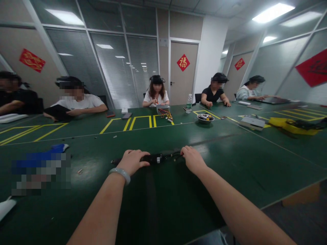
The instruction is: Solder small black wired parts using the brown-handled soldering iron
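Observation:
A long black cylindrical tool [154, 159] with a small white label lies across the green table in front of me. It looks like an electric screwdriver, though its left end is partly covered. My left hand [132, 161], with a pale bangle at the wrist, is closed over its left part. From the right end of the tool runs a thin black cable [176, 154], loosely looped. The fingers of my right hand [190, 157] are closed on that cable, with the fingertips partly hidden.
Across the green table [230, 160] sit several people. A metal bowl [205, 118] of small parts, a water bottle [189, 103] and a bundle of coloured wires [167, 114] stand farther back. A yellow tray [293, 126] is at right; a blue item [43, 158] lies at left.

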A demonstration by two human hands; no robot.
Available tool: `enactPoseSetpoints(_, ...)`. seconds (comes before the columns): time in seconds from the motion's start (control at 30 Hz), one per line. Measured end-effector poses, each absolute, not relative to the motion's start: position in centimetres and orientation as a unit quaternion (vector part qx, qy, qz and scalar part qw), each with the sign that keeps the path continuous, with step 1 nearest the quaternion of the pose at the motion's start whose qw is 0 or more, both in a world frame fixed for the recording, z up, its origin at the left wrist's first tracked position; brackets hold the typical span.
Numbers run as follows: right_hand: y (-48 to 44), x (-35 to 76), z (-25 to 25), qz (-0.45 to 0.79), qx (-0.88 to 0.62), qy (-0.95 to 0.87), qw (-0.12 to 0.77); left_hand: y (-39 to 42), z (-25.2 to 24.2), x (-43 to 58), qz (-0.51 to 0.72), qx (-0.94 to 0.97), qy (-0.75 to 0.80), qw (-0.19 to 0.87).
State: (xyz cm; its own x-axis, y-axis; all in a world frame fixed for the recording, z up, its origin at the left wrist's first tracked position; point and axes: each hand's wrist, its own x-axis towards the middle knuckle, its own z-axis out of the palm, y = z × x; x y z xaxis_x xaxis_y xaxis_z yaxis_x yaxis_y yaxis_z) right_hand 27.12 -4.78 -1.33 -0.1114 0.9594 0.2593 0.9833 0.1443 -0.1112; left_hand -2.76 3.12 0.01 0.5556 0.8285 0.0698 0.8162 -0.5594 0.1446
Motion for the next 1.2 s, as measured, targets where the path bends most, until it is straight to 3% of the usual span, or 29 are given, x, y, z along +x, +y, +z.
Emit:
enactPoseSetpoints(0.17,-3.9,26.1,-1.6,-0.047,-0.626,-0.764,0.149,2.6,0.0,-2.8,0.078,0.883,0.458,0.063)
enactPoseSetpoints(0.43,-3.6,25.0,-3.2,-0.036,-0.618,-0.770,0.156,-0.2,-1.1,4.0,0.190,0.900,0.393,-0.006)
enactPoseSetpoints(0.73,-3.1,24.5,-3.2,-0.025,-0.632,-0.755,0.175,0.5,-2.2,5.9,0.156,0.892,0.423,-0.036)
enactPoseSetpoints(1.2,-2.7,23.8,-3.4,-0.013,-0.619,-0.743,0.253,1.2,-2.4,5.4,0.204,0.894,0.398,0.011)
